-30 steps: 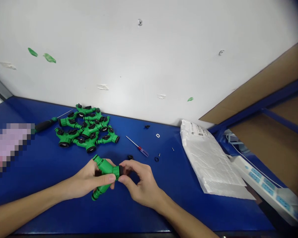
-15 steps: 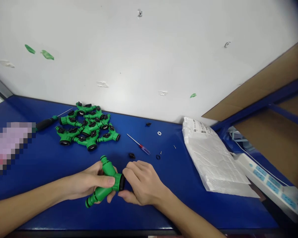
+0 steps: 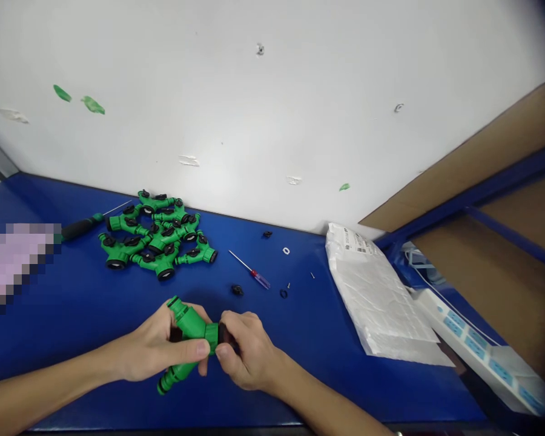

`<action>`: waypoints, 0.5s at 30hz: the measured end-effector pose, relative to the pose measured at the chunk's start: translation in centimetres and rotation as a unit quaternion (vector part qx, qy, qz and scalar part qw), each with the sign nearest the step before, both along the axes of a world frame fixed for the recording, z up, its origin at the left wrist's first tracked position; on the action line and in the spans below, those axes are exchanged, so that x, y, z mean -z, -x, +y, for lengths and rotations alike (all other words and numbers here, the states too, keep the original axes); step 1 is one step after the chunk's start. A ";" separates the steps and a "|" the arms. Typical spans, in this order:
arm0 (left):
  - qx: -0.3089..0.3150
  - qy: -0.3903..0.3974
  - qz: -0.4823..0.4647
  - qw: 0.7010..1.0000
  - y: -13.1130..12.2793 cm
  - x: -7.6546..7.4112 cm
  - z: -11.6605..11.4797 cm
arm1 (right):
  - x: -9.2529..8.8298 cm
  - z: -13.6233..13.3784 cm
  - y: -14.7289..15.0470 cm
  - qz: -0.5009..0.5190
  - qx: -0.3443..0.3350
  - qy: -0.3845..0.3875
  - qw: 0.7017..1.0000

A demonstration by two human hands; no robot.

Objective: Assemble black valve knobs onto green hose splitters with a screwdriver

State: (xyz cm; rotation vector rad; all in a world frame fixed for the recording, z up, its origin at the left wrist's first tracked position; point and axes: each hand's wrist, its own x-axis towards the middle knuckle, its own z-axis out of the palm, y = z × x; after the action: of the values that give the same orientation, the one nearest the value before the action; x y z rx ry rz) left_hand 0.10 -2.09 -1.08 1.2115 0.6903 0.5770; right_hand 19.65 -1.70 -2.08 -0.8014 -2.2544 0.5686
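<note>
A green Y-shaped hose connector [image 3: 188,339] sits between both hands just above the blue table [image 3: 95,303]. My left hand [image 3: 157,351] is wrapped round its body, thumb on top. My right hand [image 3: 245,351] pinches the black ring at the connector's right end, fingers curled and closed on it. A pile of several like green connectors [image 3: 157,239] with black knobs lies behind the hands, to the left.
A small red-handled screwdriver [image 3: 251,270], loose black pieces [image 3: 237,290], a white washer [image 3: 286,250] and tiny screws lie behind my right hand. A bigger black-and-green screwdriver [image 3: 84,226] lies far left. A white padded bag [image 3: 381,297] and a power strip [image 3: 476,354] are at the right.
The connector stayed in both hands and turned slightly. My right hand's fingers have closed tighter on the black end ring. The view shifted a little.
</note>
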 end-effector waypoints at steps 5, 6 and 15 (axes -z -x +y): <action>-0.067 0.030 -0.003 0.997 -0.5 0.2 0.3 | -1.6 2.4 -1.5 -0.009 -0.024 0.009 1.000; -0.089 0.045 -0.011 0.995 -0.6 0.1 0.4 | -2.0 3.1 -2.1 -0.007 -0.005 -0.004 1.000; -0.204 0.159 -0.044 0.965 -0.2 -0.5 1.2 | -2.2 4.8 -4.3 -0.191 0.049 0.013 0.980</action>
State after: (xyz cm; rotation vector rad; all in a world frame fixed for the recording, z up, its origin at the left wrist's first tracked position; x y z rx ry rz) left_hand 0.29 -0.86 -0.56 0.7419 0.9262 0.8220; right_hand 23.96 3.11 0.08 -1.1066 -2.5379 0.4256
